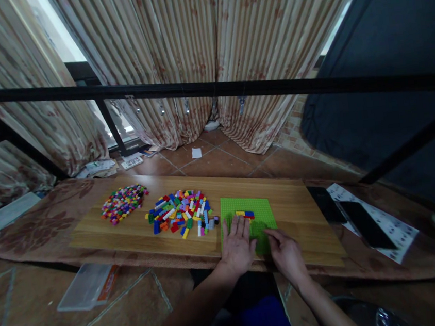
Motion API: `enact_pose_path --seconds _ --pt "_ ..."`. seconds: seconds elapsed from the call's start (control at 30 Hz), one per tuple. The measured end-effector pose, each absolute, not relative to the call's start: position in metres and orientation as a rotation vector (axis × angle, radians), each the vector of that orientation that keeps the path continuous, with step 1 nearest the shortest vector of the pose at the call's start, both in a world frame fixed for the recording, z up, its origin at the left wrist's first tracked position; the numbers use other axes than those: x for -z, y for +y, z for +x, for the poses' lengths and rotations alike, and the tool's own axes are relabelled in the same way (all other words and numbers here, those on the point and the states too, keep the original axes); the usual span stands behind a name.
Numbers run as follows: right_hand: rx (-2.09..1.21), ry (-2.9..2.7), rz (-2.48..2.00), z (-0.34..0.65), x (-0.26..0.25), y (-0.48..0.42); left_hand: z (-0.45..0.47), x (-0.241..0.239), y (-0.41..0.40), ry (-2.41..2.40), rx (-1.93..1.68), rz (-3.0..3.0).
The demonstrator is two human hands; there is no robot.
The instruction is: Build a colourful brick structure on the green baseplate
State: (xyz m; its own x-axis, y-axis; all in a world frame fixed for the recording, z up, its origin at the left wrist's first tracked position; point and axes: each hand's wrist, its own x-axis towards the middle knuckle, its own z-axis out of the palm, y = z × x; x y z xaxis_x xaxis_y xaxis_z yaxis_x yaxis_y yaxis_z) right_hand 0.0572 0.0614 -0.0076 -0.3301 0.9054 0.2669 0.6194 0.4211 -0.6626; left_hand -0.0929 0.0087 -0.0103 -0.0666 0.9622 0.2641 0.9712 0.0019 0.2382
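A bright green studded baseplate (245, 203) lies on the wooden board. Several bricks in yellow, blue and red (249, 214) stand in a short row on it. My left hand (237, 245) rests palm down over the plate's left part, fingers stretched toward the row and covering some studs. At the plate's right edge is my right hand (287, 253), its fingers drawn together with the tips over the green surface. Whatever may be between those fingertips is hidden or too small to make out.
Left of the plate lie a loose spread of mixed bricks (187, 210) and a heap of smaller pieces (124, 203). A black phone-like slab (367, 225) lies on a printed sheet (408, 239) at right. A clear plastic box (83, 287) is on the floor.
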Motion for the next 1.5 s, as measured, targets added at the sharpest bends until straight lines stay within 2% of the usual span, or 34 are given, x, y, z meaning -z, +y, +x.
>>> enact_pose_path --seconds 0.27,0.6,0.77,1.03,1.5 --pt "-0.655 -2.070 -1.288 0.047 -0.002 0.056 -0.093 0.001 -0.022 -2.171 0.691 -2.112" --pt "-0.764 -2.116 -1.232 0.010 0.004 0.034 -0.094 0.035 -0.125 -2.214 0.897 -2.061" --pt "-0.771 -2.244 -1.109 -0.033 0.000 0.024 -0.121 0.016 -0.121 -2.350 0.912 -1.889" --pt "-0.534 -2.386 -0.980 -0.073 0.003 0.034 -0.162 0.002 -0.105 -2.492 0.869 -1.767" --pt "-0.548 -2.469 -0.861 -0.067 0.009 0.042 -0.178 0.008 -0.086 -2.537 0.697 -1.657"
